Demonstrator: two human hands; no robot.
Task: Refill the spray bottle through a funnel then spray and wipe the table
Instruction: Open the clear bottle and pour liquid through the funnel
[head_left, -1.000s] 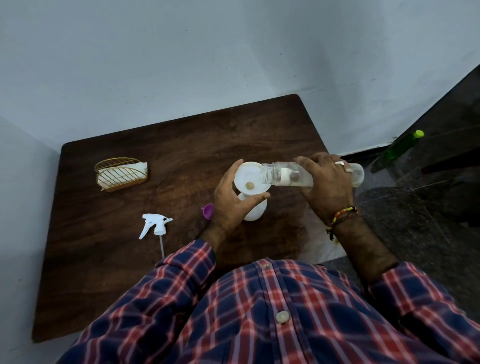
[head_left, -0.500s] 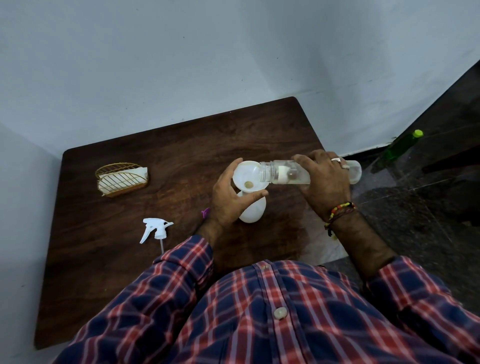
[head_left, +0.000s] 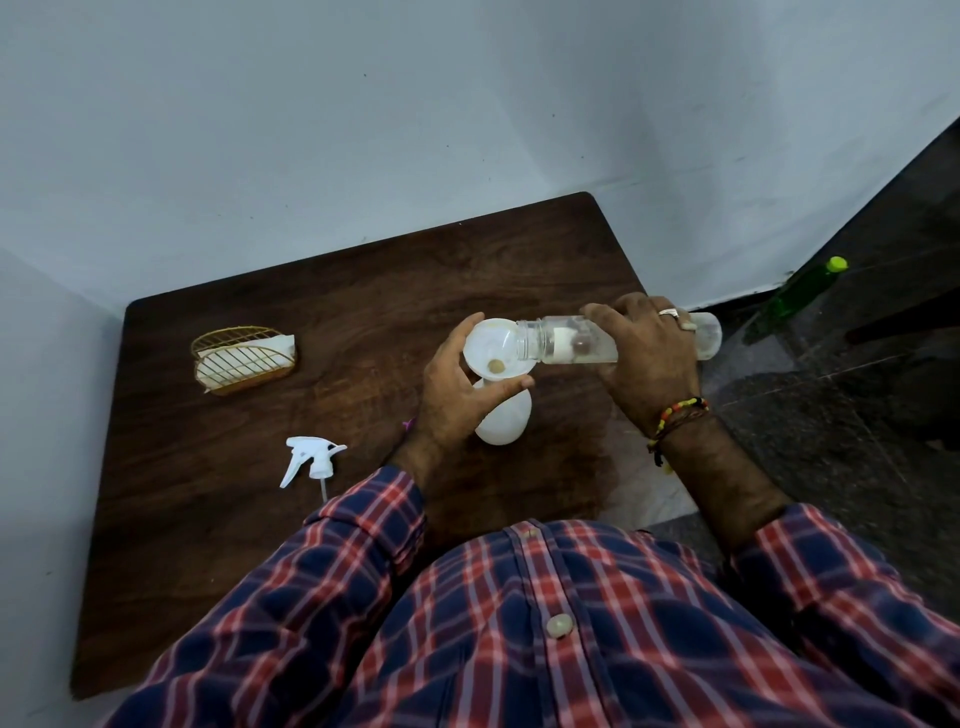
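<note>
A white funnel (head_left: 493, 351) sits in the neck of a white spray bottle (head_left: 506, 423) that stands upright on the wooden table (head_left: 363, 312). A clear plastic bottle (head_left: 571, 340) lies almost level above it, open mouth over the funnel's bowl; how much liquid it holds cannot be told.

The left hand (head_left: 457, 400) wraps the spray bottle's neck just under the funnel — thumb up along the funnel's far rim, fingers closed round the near side. The right hand (head_left: 649, 358) is clamped over the clear bottle's middle from above, wrist bent, with a ring and a beaded bracelet (head_left: 675, 415) showing.

Well to the left of the left hand lies the detached white trigger sprayer (head_left: 311, 460) on its side; farther out, a gold wire holder (head_left: 241, 361) with white napkins. Right of the right hand, a green bottle (head_left: 802, 291) is on the dark floor.
</note>
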